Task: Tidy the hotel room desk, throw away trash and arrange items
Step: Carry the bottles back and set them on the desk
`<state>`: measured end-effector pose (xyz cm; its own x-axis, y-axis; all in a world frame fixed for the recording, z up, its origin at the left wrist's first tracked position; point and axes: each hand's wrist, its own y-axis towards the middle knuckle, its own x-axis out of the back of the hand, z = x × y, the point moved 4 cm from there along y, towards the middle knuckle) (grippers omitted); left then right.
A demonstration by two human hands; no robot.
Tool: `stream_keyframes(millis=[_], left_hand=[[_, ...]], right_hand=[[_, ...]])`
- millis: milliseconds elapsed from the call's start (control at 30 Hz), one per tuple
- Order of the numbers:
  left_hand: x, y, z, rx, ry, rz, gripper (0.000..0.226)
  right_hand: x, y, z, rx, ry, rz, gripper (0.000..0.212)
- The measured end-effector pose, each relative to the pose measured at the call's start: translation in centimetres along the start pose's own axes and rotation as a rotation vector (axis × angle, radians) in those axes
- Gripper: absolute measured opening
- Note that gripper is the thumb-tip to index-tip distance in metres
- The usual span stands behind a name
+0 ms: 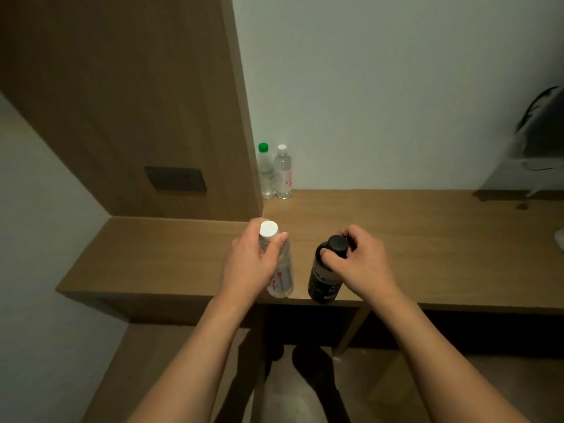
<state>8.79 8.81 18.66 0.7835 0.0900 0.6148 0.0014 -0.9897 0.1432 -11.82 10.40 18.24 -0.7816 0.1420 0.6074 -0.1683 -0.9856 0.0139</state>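
My left hand (253, 257) grips a clear water bottle (282, 277) with a white cap and red print, standing upright near the front edge of the wooden desk (427, 248). Beside it, my right hand (357, 261) holds a black bottle (323, 282) with a black cap, fingers curled round its neck and cap. Both bottles stand close together at the desk's front edge. Against the wall at the back stand two more clear bottles side by side, one with a green cap (266, 174) and one with a white cap (283, 174).
A tall wooden panel (137, 102) with a dark socket plate (175, 179) rises at the left behind a lower shelf. A dark object on a grey stand (525, 166) sits at the far right of the desk. My legs show on the floor below.
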Motion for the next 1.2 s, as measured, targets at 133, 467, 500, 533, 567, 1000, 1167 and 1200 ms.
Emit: stream_keyframes(millis=[133,467,500,533,567,1000,1167,1200], left_hand=[[-2.0,2.2,-1.7,-0.017,0.062,0.042,0.029],[-5.4,10.5,-0.6,-0.089,0.332,0.117,0.038],[-5.8,11.7,-0.1,-0.065,0.308,0.137,0.039],[-6.1,13.0,0.3,-0.048,0.291,0.15,0.038],[-6.3,14.3,0.7,-0.041,0.292,0.154,0.037],[-10.0,30.0,1.0,-0.137,0.388,0.236,0.028],[-13.4,34.8,1.5,-0.228,0.623,0.316,0.029],[-14.1,35.5,1.7,-0.236,0.66,0.323,0.03]], right_hand=[[1.8,1.8,-1.5,-0.017,-0.003,-0.019,0.023],[1.3,10.0,-3.5,-0.05,-0.041,-0.008,0.022],[1.1,11.1,-3.6,-0.056,-0.045,-0.004,0.022],[0.7,12.4,-3.6,-0.059,-0.049,-0.001,0.022],[0.3,13.7,-3.6,-0.06,-0.055,0.0,0.022],[-1.8,26.7,-4.6,-0.122,-0.139,-0.03,0.028],[-2.2,30.5,-7.0,-0.189,-0.103,0.012,0.022],[-2.3,31.2,-7.5,-0.201,-0.109,0.024,0.021]])
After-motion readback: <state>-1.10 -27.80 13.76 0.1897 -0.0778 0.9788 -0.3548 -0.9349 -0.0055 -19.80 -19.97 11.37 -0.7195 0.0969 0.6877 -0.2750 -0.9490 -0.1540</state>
